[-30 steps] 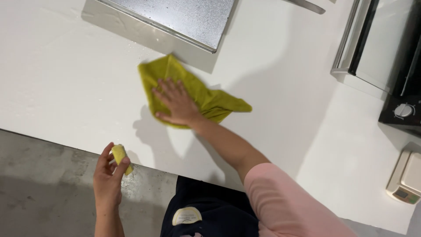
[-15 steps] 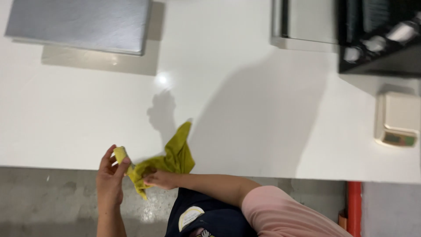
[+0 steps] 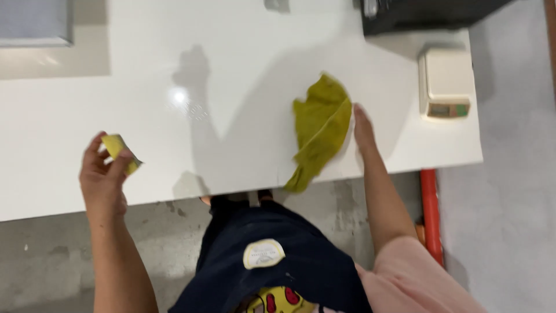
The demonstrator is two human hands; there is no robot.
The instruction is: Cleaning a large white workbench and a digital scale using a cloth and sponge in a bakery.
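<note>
My right hand rests on the white countertop, gripping the right edge of a yellow-green cloth. The cloth lies crumpled on the counter and its lower end hangs over the front edge. My left hand is at the front edge on the left, holding a small yellow sponge between thumb and fingers.
A cream kitchen scale sits at the counter's right end. A black appliance stands behind it. A steel surface is at the far left. A red pipe runs below the counter's right corner, above a grey floor.
My right hand has carried the cloth from near my left hand at the front edge to the right part of the counter. The view has shifted right. My left hand still holds the sponge.
</note>
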